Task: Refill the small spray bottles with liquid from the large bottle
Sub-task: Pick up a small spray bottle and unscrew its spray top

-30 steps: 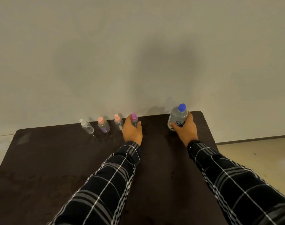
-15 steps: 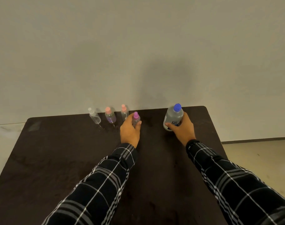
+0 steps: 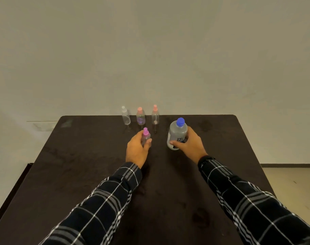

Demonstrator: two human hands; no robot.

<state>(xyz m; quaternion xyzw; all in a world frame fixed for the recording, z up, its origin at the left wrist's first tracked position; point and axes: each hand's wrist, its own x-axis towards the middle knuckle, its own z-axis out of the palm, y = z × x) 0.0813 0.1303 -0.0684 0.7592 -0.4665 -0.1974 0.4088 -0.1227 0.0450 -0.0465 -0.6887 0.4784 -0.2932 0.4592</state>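
My left hand [image 3: 137, 151] grips a small clear spray bottle with a purple-pink cap [image 3: 145, 134], held upright near the middle of the dark table [image 3: 80, 165]. My right hand [image 3: 189, 145] wraps the large clear bottle with a blue cap [image 3: 177, 131], also upright and a little right of the small one. Three more small spray bottles stand in a row at the table's far edge: a white-capped one [image 3: 125, 116], a pink-capped one with purple liquid at its bottom [image 3: 140, 116] and a second pink-capped one [image 3: 155, 115].
A plain wall rises right behind the table's far edge. The table's right edge drops to a light floor [image 3: 288, 183], and its left edge [image 3: 25, 175] runs diagonally toward me. My plaid sleeves cross the near half of the table.
Both hands pulled their bottles toward me, away from the far edge. The purple-capped bottle has left the row of small bottles, and the large bottle came nearer the middle.
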